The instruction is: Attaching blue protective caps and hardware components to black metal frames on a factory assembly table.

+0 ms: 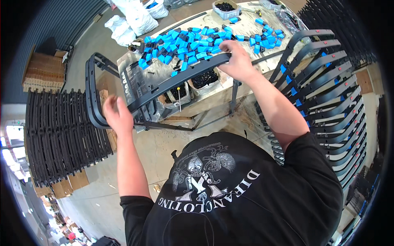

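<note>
A long, curved black bar (176, 80) with slots along it slants across in front of me, over the near edge of the worktable. At its far right end my right hand (237, 63) is closed around it. My left hand (118, 115) is at its lower left end and seems to grip it, its fingertips blurred. A rounded black frame (91, 88) stands just beyond my left hand. On the table past the bar lies a heap of blue-and-black plastic pieces (180, 43). Below the bar are a bin of small black parts (204, 78) and a yellow-handled screwdriver (179, 96).
Many curved black frames (334, 92) stand in a row on the right. Black bars are stacked (61, 135) on the left, near flattened cardboard (45, 71). White sacks (137, 18) sit beyond the table (127, 61). Another parts bin (225, 9) is at its back edge.
</note>
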A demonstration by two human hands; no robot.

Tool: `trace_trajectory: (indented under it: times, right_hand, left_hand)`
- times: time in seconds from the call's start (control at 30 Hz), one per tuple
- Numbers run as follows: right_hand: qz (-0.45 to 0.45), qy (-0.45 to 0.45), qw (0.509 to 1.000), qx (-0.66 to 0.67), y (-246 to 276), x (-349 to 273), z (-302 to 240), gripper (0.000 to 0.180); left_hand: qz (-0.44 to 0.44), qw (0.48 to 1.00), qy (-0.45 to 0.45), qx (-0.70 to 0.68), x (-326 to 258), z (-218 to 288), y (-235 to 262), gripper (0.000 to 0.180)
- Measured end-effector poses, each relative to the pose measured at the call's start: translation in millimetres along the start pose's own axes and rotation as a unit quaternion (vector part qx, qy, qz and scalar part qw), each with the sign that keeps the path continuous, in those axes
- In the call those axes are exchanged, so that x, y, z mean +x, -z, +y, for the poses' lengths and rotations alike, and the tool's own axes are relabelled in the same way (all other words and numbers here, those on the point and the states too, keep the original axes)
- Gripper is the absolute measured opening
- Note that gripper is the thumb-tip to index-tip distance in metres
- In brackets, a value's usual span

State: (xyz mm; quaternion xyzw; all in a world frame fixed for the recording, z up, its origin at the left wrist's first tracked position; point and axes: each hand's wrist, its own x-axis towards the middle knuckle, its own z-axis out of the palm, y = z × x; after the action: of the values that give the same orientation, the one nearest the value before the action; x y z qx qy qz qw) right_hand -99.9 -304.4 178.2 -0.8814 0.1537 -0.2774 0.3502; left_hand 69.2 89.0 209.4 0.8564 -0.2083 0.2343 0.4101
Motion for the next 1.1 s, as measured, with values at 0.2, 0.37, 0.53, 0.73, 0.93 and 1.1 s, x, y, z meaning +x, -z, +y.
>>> trace_trajectory:
  times: [0.2, 0.37, 0.53, 0.73, 0.93, 1.1]
  right_hand:
    - [0.098, 0.164, 0.981, -0.032, -18, -86, -19, 0.051]
    - [-0.078, 0.16, 0.983, 0.039, -77, -77, -12, 0.022]
    - [-0.29, -0.002, 0.942, -0.17, -167, 10, 45, 0.027]
    - [-0.339, 0.068, 0.91, -0.228, -219, 0, 83, 0.027]
    - [-0.277, 0.129, 0.927, -0.217, -236, -1, 103, 0.016]
    - [-0.279, 0.172, 0.923, -0.204, -241, 1, 124, 0.012]
  left_hand:
    - [-0.261, 0.949, 0.008, 0.178, 35, 58, -42, 0.05]
    - [-0.361, 0.903, 0.118, 0.2, 44, 63, -39, 0.052]
    - [-0.354, 0.904, 0.1, 0.217, 44, 60, -45, 0.049]
    - [-0.346, 0.905, 0.131, 0.21, 43, 58, -44, 0.044]
    - [-0.355, 0.902, 0.141, 0.203, 46, 57, -43, 0.044]
    - [-0.348, 0.903, 0.142, 0.206, 45, 59, -44, 0.043]
